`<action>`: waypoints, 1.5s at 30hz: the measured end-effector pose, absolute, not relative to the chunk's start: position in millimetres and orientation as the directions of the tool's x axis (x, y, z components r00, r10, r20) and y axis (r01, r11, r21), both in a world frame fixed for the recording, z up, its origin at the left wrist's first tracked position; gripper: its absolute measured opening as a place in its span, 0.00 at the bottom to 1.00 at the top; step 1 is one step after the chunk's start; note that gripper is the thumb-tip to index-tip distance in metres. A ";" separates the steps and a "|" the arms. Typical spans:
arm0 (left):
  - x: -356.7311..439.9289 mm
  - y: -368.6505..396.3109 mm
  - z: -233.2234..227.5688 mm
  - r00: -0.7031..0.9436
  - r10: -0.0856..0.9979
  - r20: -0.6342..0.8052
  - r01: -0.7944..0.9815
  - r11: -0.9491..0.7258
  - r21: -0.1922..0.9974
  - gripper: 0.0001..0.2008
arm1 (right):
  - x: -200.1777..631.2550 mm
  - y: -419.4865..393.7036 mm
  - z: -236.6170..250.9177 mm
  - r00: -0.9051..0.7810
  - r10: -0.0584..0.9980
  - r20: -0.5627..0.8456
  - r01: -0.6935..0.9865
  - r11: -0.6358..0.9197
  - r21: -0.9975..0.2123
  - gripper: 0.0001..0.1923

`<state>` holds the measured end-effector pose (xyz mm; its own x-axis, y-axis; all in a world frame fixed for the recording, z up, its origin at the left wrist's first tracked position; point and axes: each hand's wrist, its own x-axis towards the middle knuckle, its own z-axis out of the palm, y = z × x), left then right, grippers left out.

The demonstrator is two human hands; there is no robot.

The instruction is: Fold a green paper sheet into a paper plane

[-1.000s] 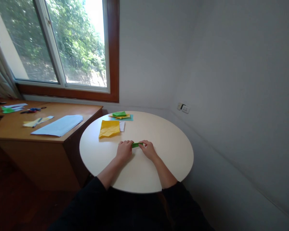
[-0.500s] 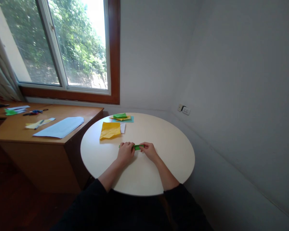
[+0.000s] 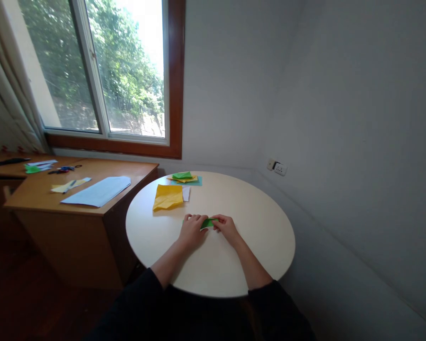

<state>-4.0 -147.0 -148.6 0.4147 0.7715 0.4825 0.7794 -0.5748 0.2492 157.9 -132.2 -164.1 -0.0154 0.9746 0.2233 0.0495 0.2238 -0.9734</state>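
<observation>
A narrow folded piece of green paper (image 3: 208,223) lies between my hands over the round white table (image 3: 213,265). My left hand (image 3: 193,229) covers its left part, with the fingers curled over it and a bit of green showing past them at the far left. The fingertips of my right hand (image 3: 226,228) pinch its right end. Beyond my left hand rests a creased yellow sheet (image 3: 168,197), with a small white paper (image 3: 186,193) at its right side.
Green, yellow and blue papers (image 3: 184,177) are stacked at the table's back edge. On the wooden desk (image 3: 88,166) to the left lie light-blue sheets (image 3: 101,192), a pen on yellowish paper (image 3: 70,184) and scissors (image 3: 66,169). A wall socket (image 3: 280,168) is behind the table.
The view has shifted, so everything sits a little lower and further right. Both hands keep hold of the green paper, which shows a slightly wider face between them.
</observation>
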 end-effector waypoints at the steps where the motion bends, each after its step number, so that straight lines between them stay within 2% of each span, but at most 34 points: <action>1: -4.2 -146.2 -149.0 0.417 0.767 0.487 0.775 -0.580 0.251 0.14 | 158.0 -132.0 -164.2 -0.013 0.976 0.218 0.044 0.218 -0.975 0.11; 7: -5.5 -141.8 -152.5 0.421 0.737 0.529 0.746 -0.613 0.260 0.11 | 158.9 -130.5 -164.6 -0.012 0.980 0.199 0.025 0.199 -0.980 0.11; 16: -4.0 -140.2 -154.9 0.437 0.735 0.518 0.750 -0.616 0.240 0.09 | 157.6 -132.4 -162.3 -0.016 0.976 0.215 0.053 0.216 -0.975 0.08; 25: -2.5 -146.3 -149.4 0.447 0.731 0.516 0.749 -0.621 0.232 0.11 | 156.0 -133.2 -159.9 -0.011 0.980 0.198 0.048 0.198 -0.979 0.06; 33: -2.5 -144.9 -150.8 0.448 0.728 0.519 0.760 -0.616 0.206 0.13 | 156.7 -134.6 -159.8 -0.041 0.982 0.184 0.033 0.185 -0.982 0.10; 39: -3.5 -146.2 -147.6 0.406 0.767 0.497 0.776 -0.577 0.256 0.14 | 156.9 -133.7 -162.3 -0.068 0.979 0.194 -0.010 0.194 -0.981 0.13; 45: -4.0 -147.8 -143.9 0.369 0.809 0.458 0.783 -0.536 0.316 0.13 | 154.4 -137.9 -160.1 -0.034 0.978 0.207 0.053 0.208 -0.977 0.15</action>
<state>-4.0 -147.8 -143.9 0.3689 0.8088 0.4580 0.7832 -0.5358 0.3155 154.4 -137.9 -160.1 -0.0340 0.9778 0.2068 0.0529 0.2084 -0.9766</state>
